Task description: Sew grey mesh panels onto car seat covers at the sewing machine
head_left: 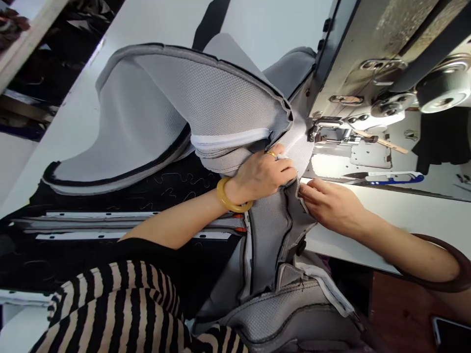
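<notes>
A large grey padded fabric piece (pixel 228 93) with dark edges spreads over the white table and hangs down toward my lap. My left hand (pixel 267 171), wearing a ring and a yellow bangle, is closed on a fold of it near the middle. Just to the right, my right hand (pixel 327 203) pinches the raw edge of the same fabric. Right above both hands is the needle and presser foot area of a sewing machine (pixel 331 132), with part of the fabric lying beside it. A white zipper strip (pixel 230 139) runs along the fabric by my left hand.
Small thread snips (pixel 395 177) with a blue handle lie on the machine bed at the right. Black fabric (pixel 443 139) is behind them. A white table (pixel 368 211) extends under my right forearm. A phone (pixel 451 336) rests at the lower right corner.
</notes>
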The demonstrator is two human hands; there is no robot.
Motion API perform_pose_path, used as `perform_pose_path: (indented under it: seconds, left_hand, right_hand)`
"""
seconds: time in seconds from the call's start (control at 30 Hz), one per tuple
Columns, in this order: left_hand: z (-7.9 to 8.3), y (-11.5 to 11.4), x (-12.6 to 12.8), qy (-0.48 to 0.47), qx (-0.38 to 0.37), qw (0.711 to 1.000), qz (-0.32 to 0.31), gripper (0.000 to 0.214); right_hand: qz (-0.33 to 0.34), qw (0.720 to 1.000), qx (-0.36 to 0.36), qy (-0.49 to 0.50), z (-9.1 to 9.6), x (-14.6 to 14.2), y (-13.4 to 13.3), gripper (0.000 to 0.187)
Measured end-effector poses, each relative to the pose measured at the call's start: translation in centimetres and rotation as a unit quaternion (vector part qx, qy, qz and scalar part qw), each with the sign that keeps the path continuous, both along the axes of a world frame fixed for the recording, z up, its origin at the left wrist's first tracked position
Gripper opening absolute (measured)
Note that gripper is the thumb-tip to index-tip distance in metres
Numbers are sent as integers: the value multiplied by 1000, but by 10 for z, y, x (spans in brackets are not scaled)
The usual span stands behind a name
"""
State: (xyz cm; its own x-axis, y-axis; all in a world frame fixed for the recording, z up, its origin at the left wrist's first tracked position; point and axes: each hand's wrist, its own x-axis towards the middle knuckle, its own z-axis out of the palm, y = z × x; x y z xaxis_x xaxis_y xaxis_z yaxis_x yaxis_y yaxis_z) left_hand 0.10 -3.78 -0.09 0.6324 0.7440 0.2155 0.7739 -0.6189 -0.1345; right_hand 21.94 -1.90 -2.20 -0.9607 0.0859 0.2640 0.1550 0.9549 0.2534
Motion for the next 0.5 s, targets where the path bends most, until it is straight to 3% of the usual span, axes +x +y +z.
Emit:
perform_pose_path:
  seconds: [0.07, 0.23, 0.4, 0.5]
  left_hand:
    - [0, 0, 0, -1, -2, 1000, 1, 29]
    - [-1, -1, 0, -6, 14, 1000, -8, 30]
    - [-4, -3, 8, -1, 85, 996, -14, 24]
    - [-4, -4, 11, 3, 79, 997, -13, 23]
  right_hand:
    - [-1, 1000, 6, -14, 4, -5, -3, 34]
    - [-77, 996, -35, -32, 5, -14, -9, 34]
    - [-39, 997, -51, 32, 1, -11, -5, 33]
    - [-39, 996, -21, 72, 3, -8, -4, 31]
